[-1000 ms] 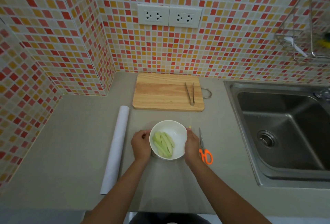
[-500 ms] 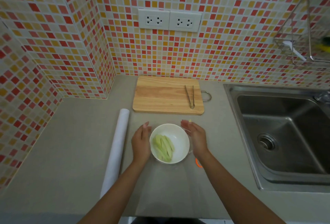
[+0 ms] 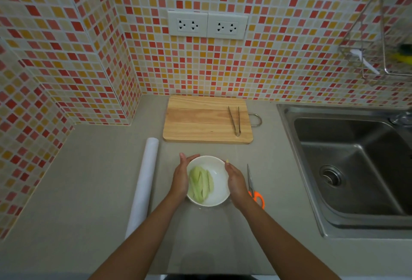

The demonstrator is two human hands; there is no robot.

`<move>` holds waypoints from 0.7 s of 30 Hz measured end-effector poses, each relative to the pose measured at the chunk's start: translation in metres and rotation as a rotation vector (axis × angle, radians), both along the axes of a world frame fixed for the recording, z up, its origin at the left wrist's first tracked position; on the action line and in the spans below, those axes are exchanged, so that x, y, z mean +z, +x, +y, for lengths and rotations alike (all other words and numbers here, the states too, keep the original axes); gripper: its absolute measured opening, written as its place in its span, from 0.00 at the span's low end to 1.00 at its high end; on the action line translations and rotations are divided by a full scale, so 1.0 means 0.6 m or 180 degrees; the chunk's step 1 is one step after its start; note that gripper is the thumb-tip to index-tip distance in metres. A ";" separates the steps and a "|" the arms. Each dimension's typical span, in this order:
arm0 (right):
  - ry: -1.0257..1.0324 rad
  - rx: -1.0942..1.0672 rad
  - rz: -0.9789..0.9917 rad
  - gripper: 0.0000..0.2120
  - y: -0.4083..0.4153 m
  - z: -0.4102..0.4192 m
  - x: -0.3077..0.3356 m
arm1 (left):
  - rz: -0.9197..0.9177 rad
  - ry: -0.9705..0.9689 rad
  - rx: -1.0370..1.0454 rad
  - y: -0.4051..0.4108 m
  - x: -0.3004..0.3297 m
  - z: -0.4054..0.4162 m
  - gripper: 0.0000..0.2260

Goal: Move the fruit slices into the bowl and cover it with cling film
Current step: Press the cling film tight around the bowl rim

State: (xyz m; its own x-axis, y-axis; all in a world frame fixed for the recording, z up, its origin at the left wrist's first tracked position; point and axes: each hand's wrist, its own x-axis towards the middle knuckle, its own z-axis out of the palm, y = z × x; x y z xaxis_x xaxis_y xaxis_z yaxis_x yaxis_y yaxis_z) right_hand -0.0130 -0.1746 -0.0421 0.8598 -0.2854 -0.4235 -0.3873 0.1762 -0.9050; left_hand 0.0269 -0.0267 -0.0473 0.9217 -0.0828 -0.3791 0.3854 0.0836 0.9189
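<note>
A white bowl (image 3: 219,181) stands on the grey counter and holds several pale green fruit slices (image 3: 199,182). A clear sheet of cling film (image 3: 211,235) appears to lie over the bowl and trails on the counter toward me. My left hand (image 3: 180,179) cups the bowl's left rim with its fingers reaching the far edge. My right hand (image 3: 236,181) presses on the right rim. The bowl's sides are hidden by both hands.
A white cling film roll (image 3: 143,186) lies left of the bowl. Orange-handled scissors (image 3: 256,195) lie just right of my right hand. Behind are a wooden cutting board (image 3: 200,121) with metal tongs (image 3: 235,121). A steel sink (image 3: 352,168) fills the right; a wire rack (image 3: 379,56) hangs on the wall.
Both hands slid forward along the bowl's sides, opened flat for a moment, then closed in over the rim. The scissors, briefly hidden by my right arm, show again.
</note>
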 end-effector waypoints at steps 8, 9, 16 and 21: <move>0.0263 -0.0935 -0.0105 0.15 -0.018 0.016 -0.005 | 0.0026 0.0845 0.0190 0.036 0.000 0.027 0.27; 0.0271 -0.0972 -0.0116 0.15 -0.020 0.014 -0.002 | 0.0010 0.1134 0.0162 0.029 -0.006 0.035 0.26; 0.0189 -0.0765 -0.0081 0.14 -0.004 0.004 0.016 | 0.0209 0.1978 -0.0513 -0.003 -0.024 0.039 0.24; -0.0039 -0.0760 -0.0102 0.16 -0.004 0.011 0.012 | 0.0332 0.1723 -0.0571 0.000 -0.015 0.033 0.24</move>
